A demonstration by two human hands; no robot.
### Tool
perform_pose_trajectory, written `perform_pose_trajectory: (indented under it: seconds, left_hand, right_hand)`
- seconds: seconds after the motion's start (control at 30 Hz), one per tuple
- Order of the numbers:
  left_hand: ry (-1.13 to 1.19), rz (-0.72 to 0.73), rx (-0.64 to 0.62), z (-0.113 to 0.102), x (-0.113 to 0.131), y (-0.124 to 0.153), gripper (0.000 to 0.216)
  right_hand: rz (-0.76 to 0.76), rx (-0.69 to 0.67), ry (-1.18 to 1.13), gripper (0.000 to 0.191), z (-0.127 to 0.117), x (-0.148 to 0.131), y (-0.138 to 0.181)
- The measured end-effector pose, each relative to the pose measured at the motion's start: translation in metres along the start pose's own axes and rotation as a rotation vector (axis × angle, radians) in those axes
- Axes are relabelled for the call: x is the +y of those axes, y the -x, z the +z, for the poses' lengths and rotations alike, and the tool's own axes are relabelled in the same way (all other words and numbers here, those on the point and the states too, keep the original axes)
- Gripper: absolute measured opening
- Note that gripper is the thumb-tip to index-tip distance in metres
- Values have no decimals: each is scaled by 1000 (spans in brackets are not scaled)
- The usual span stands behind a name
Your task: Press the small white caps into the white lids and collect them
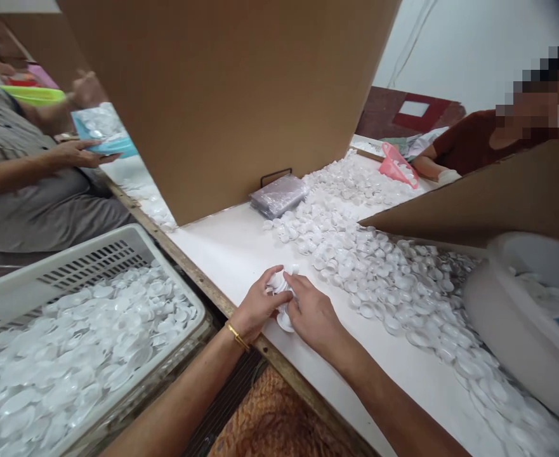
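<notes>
My left hand [259, 302] is curled around several small white round plastic pieces [279, 280], near the front edge of the white table. Opposite it, my right hand [310, 309] presses its fingers on the same bunch from the right. One white disc [285, 322] shows below my fingers, low against the tabletop. Whether it is held or lies loose I cannot tell. A gold bracelet [238, 336] circles my left wrist. To the right of my hands spreads a long heap of similar white pieces [379, 273].
A pale crate [139, 244] full of white pieces stands at left. A cardboard partition [231, 108] rises behind a plastic-wrapped stack [279, 195]. A big tub [479, 285] sits at right, a pink scoop [396, 166] farther back. One person [469, 143] is at right; another's hand [77, 154] holds a blue tray.
</notes>
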State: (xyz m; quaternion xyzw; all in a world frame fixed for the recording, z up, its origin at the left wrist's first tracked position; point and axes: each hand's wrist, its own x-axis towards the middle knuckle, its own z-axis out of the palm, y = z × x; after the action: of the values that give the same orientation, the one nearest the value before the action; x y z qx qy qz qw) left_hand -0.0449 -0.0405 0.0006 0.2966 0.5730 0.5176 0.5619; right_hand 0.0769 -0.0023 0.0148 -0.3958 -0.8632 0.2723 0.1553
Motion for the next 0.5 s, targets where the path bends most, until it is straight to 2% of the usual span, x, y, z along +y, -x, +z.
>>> perform_pose_trajectory:
  seconds: [0.07, 0.13, 0.27, 0.33, 0.43, 0.5]
  left_hand:
    - [42, 51, 63, -21, 5, 17, 67]
    - [56, 78, 158, -52, 14, 39, 68]
    - [-28, 76, 420, -137, 28, 91, 66]
    - [-99, 35, 591, -180, 28, 119, 69]
    - [-364, -16, 942, -228, 19, 155, 71]
    - [-655, -81, 1092, -242, 12, 172, 64]
  right_hand:
    - [-76, -45, 18, 56, 5, -26, -7]
    - [-174, -97, -1, 55, 19, -58, -19]
    - [-422, -311, -174, 51, 65, -132, -52]
    - [-486, -436, -259, 55, 87, -165, -65]
    - [-513, -436, -325, 60, 100, -187, -73]
    - [-512, -383, -358, 57, 97, -180, -70]
